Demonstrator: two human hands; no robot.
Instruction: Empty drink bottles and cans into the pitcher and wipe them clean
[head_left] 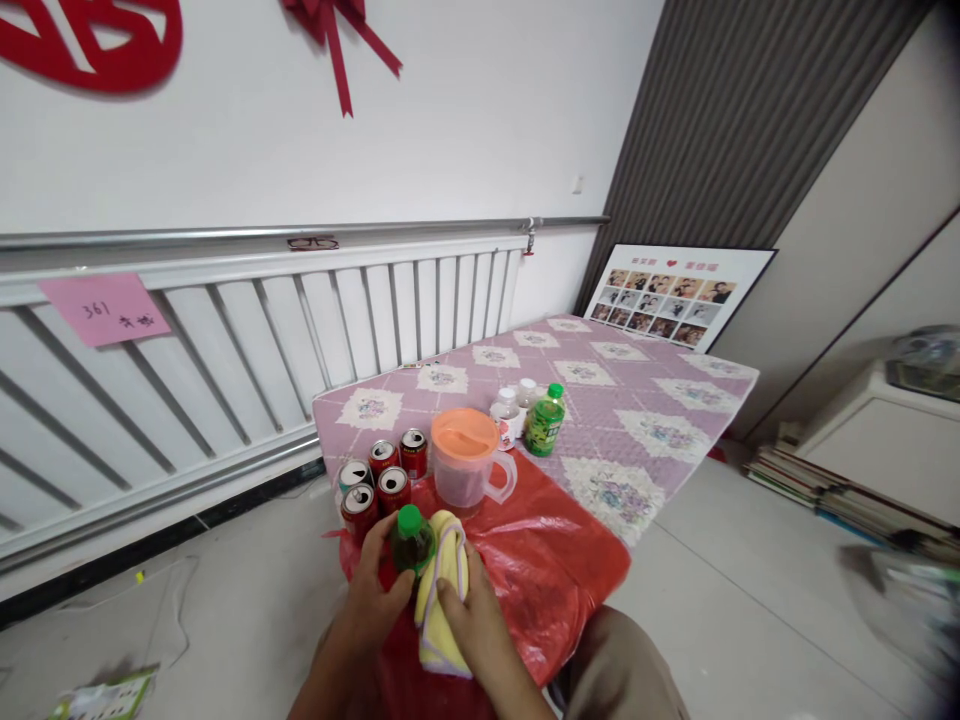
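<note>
Left hand (375,580): we noted its fingers curled about the left side of a bottle (413,551), thumb across the front, grip partly closed. Right hand (476,612): we found it closed on a folded yellow cloth (444,610), thumb on the near face, fingers along the right edge, the cloth lying against the bottle's right side. Bottle: roughly upright over the near left part of a red sheet (555,570), long axis close to vertical, green cap (409,518) uppermost; its base was hidden by the hands, and we could not tell whether it touched the sheet. Cloth: long axis running from beside the cap down towards the person. Cans (393,487): five, one with a teal rim, grouped left of and behind the bottle, tops up, mouths opened; we could not see what lay inside. Jug (459,487): one, translucent, behind the bottle, orange lid (465,436) on, handle to the right; contents unclear to us. White bottles (508,418): two, upright, just beyond the jug. Labelled bottle (544,424): one, green, capped, upright beside them, near the patterned tablecloth's (664,432) middle.
</note>
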